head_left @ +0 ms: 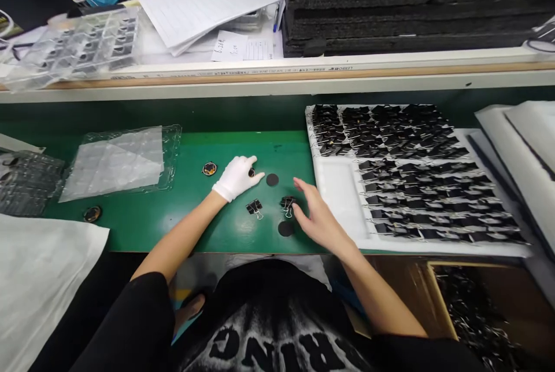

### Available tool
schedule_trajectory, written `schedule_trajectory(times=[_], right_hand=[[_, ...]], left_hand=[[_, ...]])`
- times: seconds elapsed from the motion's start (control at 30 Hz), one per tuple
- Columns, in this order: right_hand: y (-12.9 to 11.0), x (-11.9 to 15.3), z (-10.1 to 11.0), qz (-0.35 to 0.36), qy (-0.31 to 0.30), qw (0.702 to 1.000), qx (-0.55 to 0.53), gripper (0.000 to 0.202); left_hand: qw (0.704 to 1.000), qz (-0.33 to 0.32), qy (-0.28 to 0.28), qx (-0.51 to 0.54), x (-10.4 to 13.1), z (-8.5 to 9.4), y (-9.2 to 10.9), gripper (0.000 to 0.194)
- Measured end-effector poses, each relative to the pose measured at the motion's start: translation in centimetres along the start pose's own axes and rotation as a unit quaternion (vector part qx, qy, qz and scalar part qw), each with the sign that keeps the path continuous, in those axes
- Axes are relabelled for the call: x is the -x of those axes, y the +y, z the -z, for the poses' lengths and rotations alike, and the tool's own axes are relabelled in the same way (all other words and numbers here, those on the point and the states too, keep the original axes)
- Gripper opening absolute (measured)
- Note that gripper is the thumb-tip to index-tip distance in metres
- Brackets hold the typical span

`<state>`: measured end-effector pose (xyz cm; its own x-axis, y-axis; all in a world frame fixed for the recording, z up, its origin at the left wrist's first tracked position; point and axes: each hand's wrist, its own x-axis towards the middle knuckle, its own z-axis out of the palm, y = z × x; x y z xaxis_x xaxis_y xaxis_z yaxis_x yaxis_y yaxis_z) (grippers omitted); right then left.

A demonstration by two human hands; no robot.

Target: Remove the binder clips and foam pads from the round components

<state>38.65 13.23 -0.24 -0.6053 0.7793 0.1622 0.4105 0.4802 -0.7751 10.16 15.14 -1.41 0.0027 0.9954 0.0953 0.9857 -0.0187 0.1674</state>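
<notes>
My left hand (237, 178), in a white glove, is over the green bench with its thumb and forefinger apart. A small dark round part (252, 172) shows in the gap between them, mostly covered; whether the glove touches it I cannot tell. Bare and with fingers spread, my right hand (319, 218) is beside a black binder clip (287, 204), its thumb close to the clip's wire handles. Another binder clip (254, 206) lies between the hands. One black disc (272, 179) is near my left fingertips, and a second black disc (285, 228) is below the right-hand clip.
A white tray (340, 198) on the right bears rows of binder clips. Round parts (210, 168) and clear plastic trays (125, 158) lie left. A box of clips (477, 314) stands lower right. Along the back runs a shelf edge (269, 80) with black foam sheets (411, 7) and papers (208, 7).
</notes>
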Motion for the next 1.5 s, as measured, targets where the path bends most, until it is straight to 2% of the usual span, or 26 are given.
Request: schedule_trajectory(times=[0.07,0.17,0.23,0.3,0.37,0.43,0.5,0.6,0.67,0.77,0.83,0.9,1.0,1.07,1.1,1.13,1.2,1.27,1.3,1.37,1.5], right_hand=[[-0.9,-0.3,1.7,0.022,-0.01,0.999,0.036,0.049],[-2.1,0.4,2.4,0.083,-0.085,0.978,0.171,0.027],[-2.2,1.5,1.5,0.139,-0.121,0.942,0.28,0.027],[-1.7,2.5,0.0,0.19,-0.111,0.907,0.36,0.032],[-0.7,3.1,-1.4,0.233,-0.088,0.883,0.399,0.033],[0.3,3.1,-2.3,0.263,-0.081,0.868,0.414,0.032],[1.0,3.0,-2.6,0.281,-0.088,0.86,0.417,0.03],[1.7,2.7,-2.7,0.313,-0.085,0.85,0.416,0.027],[2.0,2.6,-2.8,0.343,-0.065,0.834,0.426,0.029],[2.1,2.6,-2.8,0.388,-0.033,0.809,0.44,0.03],[1.5,2.4,-2.5,0.407,-0.019,0.807,0.428,0.024],[0.2,1.6,-1.7,0.399,-0.015,0.828,0.394,0.02],[-1.8,-1.5,0.1,0.313,-0.034,0.905,0.285,0.028],[-2.3,-4.9,1.2,0.193,-0.059,0.968,0.149,0.028],[-2.0,-6.7,1.5,0.123,-0.073,0.988,0.058,0.026],[-1.6,-8.5,1.6,0.061,-0.066,0.995,-0.039,0.028],[-0.4,-11.4,1.0,-0.05,-0.005,0.976,-0.213,0.034],[0.8,-12.9,-0.4,-0.101,0.05,0.938,-0.327,0.035],[1.3,-13.1,-1.1,-0.105,0.06,0.925,-0.36,0.034],[2.0,-12.8,-2.5,-0.084,0.048,0.92,-0.381,0.031],[2.7,-11.4,-3.9,-0.037,-0.012,0.945,-0.326,0.027]], left_hand=[[1.0,-0.009,-0.005,0.014,-2.5,-0.3,0.1,0.057],[0.999,-0.035,-0.016,0.035,-4.8,-0.7,-0.1,0.059],[0.996,-0.065,-0.021,0.053,-5.1,-0.8,-0.2,0.07],[0.995,-0.09,-0.016,0.05,-4.6,-0.8,-0.1,0.09],[0.997,-0.075,-0.001,0.02,-3.7,-0.7,0.1,0.105],[1.0,-0.029,0.002,-0.009,-3.1,-0.4,0.3,0.099],[1.0,-0.003,-0.016,-0.016,-2.8,-0.2,0.4,0.077],[0.999,-0.014,-0.047,-0.006,-3.2,0.2,0.2,0.051],[0.998,-0.022,-0.053,-0.006,-3.6,0.3,0.1,0.046],[0.999,-0.019,-0.046,-0.016,-4.0,0.4,0.4,0.049],[0.999,-0.01,-0.04,-0.02,-4.0,0.4,0.6,0.053],[0.999,-0.003,-0.043,-0.02,-4.0,0.3,0.9,0.053],[0.999,0.009,-0.046,-0.005,-3.9,0.1,1.0,0.045],[0.999,0.008,-0.031,0.029,-3.7,-0.1,1.0,0.039],[0.998,0.01,-0.014,0.057,-3.7,-0.2,1.0,0.035],[0.996,0.02,0.009,0.092,-3.6,-0.2,1.0,0.033],[0.977,0.073,0.051,0.193,-3.4,-0.1,1.3,0.032],[0.935,0.139,0.077,0.316,-3.1,0.1,1.7,0.037],[0.912,0.16,0.08,0.369,-2.9,0.2,1.8,0.04],[0.879,0.176,0.079,0.435,-2.7,0.2,2.2,0.045],[0.866,0.136,0.058,0.477,-2.0,-0.3,2.4,0.054]])
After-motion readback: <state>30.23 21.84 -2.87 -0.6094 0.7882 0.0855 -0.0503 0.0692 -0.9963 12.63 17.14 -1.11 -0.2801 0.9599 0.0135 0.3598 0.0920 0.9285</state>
